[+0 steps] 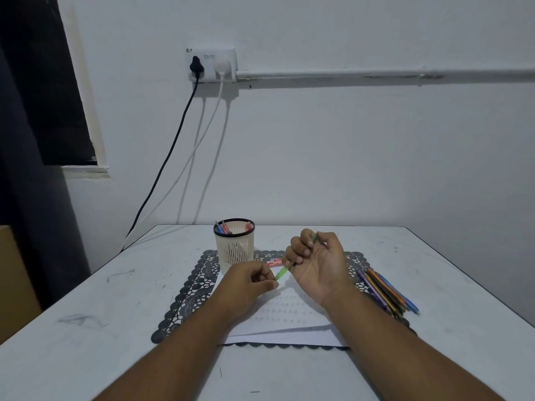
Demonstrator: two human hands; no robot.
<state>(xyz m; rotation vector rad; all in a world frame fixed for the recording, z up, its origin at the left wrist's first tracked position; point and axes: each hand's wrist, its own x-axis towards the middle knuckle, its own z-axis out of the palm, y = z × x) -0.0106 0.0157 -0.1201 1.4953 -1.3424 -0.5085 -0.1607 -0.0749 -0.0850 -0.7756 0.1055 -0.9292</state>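
My right hand, palm up, grips a green pen with curled fingers above the middle of the table. The pen slants down to the left. My left hand pinches its lower green end between thumb and fingertips. Both hands hover over white sheets of paper lying on a dark lace placemat. A cream mesh pen holder with a black rim stands behind my left hand and holds several pens.
A bundle of coloured pens and pencils lies on the mat to the right. A small red box sits behind the hands. The white table meets the wall, where cables hang from a socket.
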